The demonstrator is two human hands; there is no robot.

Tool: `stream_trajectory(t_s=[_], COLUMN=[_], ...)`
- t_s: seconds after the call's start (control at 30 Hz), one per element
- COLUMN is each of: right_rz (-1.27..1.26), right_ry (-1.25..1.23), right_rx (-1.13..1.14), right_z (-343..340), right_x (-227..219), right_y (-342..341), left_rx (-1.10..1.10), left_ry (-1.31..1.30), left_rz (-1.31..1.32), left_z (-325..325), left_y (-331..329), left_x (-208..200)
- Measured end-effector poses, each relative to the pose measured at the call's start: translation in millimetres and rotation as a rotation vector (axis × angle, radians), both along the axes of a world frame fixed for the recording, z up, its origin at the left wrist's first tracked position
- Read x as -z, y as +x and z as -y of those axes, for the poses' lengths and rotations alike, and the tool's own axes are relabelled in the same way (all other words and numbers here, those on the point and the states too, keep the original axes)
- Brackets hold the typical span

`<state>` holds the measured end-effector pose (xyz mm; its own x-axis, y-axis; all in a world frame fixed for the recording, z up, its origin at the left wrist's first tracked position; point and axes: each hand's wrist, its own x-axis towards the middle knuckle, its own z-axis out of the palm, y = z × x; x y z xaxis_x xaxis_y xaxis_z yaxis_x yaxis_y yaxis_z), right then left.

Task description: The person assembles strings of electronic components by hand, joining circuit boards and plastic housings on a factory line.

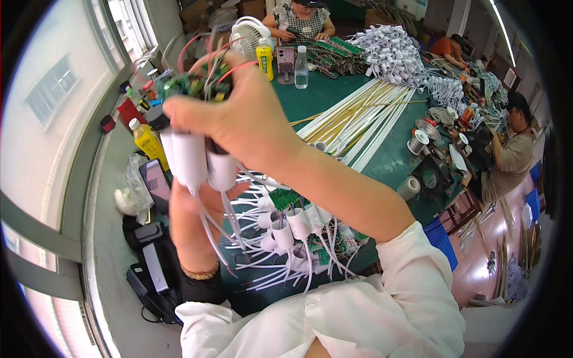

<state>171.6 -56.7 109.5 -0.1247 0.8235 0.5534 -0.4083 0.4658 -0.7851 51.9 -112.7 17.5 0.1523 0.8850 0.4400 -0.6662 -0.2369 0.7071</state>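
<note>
My right hand (pixel 250 113) is raised at upper left of centre, its fingers closed around a bunch of wired green circuit boards (pixel 191 88). Red and grey wires stick up out of the bunch. White cylindrical housings (pixel 190 161) hang below that hand, with white cables trailing from their lower ends. My left hand (pixel 200 200) is just beneath and behind these housings, smeared by motion and partly covered, so its grip does not show. On the green table below lies a pile of similar white housings (pixel 282 234) with cables and a small green circuit board (pixel 283 198).
Long white and yellow strips (pixel 364 119) run toward a heap of white housings (pixel 391 53). A clear bottle (pixel 301 68), yellow bottles (pixel 149 143), a phone (pixel 155 185) and a fan (pixel 250 37) stand around. Solder spools (pixel 418 142) sit rightward. Other people work at the far side and right.
</note>
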Motion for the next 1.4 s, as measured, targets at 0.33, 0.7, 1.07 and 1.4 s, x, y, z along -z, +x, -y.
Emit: stream_trajectory(t_s=[0.33,0.7,1.07,1.4], right_rz=[-0.163,0.153,0.280,0.930], right_ry=[-0.525,-0.591,-0.362,-0.056], right_rx=[-0.436,-0.217,0.223,0.435], right_z=[-55.1,-32.0,35.4,62.5], right_x=[30.4,109.3,171.9,137.9], right_y=[58.6,154.7,176.3,154.4], left_rx=[-0.264,-0.866,-1.129,-1.227], left_ry=[-0.030,0.232,0.154,0.192], left_rz=[-0.503,-1.197,-1.801,-1.899], left_z=[-11.7,-189.3,-130.4,-124.4], left_y=[-8.2,-56.7,-62.7,-59.2], left_x=[-9.2,10.8,93.2,85.8])
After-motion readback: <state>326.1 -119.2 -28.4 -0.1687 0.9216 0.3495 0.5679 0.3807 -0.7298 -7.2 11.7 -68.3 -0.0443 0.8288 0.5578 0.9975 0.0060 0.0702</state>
